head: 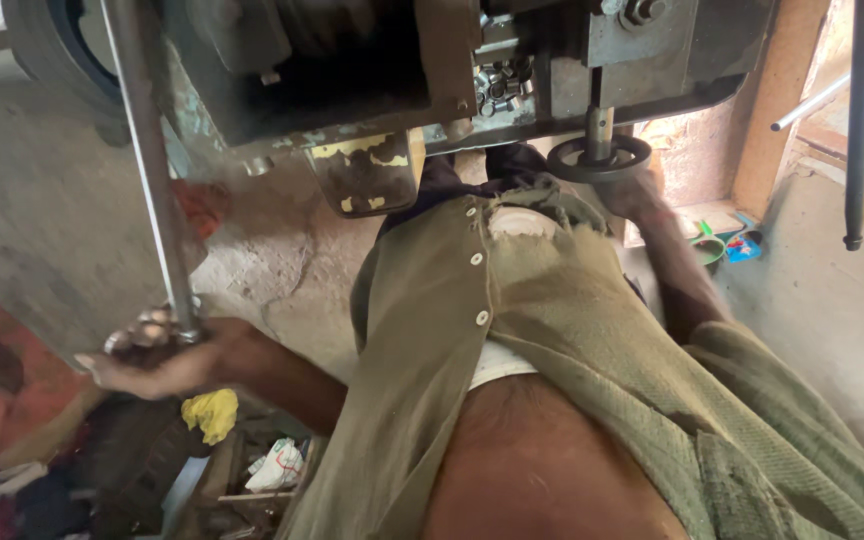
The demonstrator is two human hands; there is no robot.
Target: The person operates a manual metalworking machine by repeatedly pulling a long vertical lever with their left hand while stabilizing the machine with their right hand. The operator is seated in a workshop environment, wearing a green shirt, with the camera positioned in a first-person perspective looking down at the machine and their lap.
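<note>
A: What fills the top of the view?

B: A heavy dark machine (372, 70). Everything else sits below it or hangs from it. A long steel rod (152, 170) comes down from the machine's left part, its long axis nearly upright, leaning a little so the lower end sits further right than the top.

A: Who holds it?

B: The left hand (157, 355) is closed around the rod's lower end, well below the machine, with some small shiny metal pieces (142, 328) bunched at the fingers.

A: And the other hand?

B: The right hand (632, 195) is under the machine's right part, touching a small black handwheel (600, 158) that lies flat on a short upright spindle. Whether the fingers are closed on the wheel I cannot tell; the wheel hides them.

A: Anything smaller?

B: A tray of small metal cylinders (500, 82) in the machine, just left of the spindle, and a yellow rag (212, 412) on the floor below the left hand.
</note>
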